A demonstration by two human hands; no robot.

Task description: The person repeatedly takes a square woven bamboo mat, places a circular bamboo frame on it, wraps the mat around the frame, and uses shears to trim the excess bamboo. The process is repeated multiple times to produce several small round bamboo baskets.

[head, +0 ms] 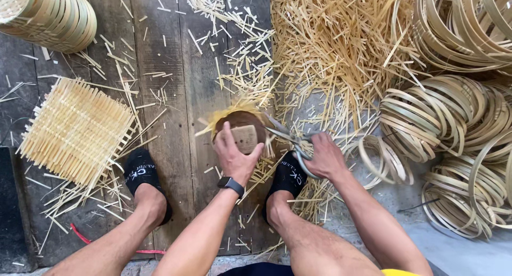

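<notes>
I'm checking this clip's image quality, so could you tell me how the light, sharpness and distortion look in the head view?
Head view: soft, even daylight with only faint shadows and no glare; the left hand on the round form and the right hand with the scissors are sharp, without motion blur; the wide lens bows the bamboo rings and planks toward the edges.

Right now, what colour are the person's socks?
Black socks, seen best in the head view.
</notes>
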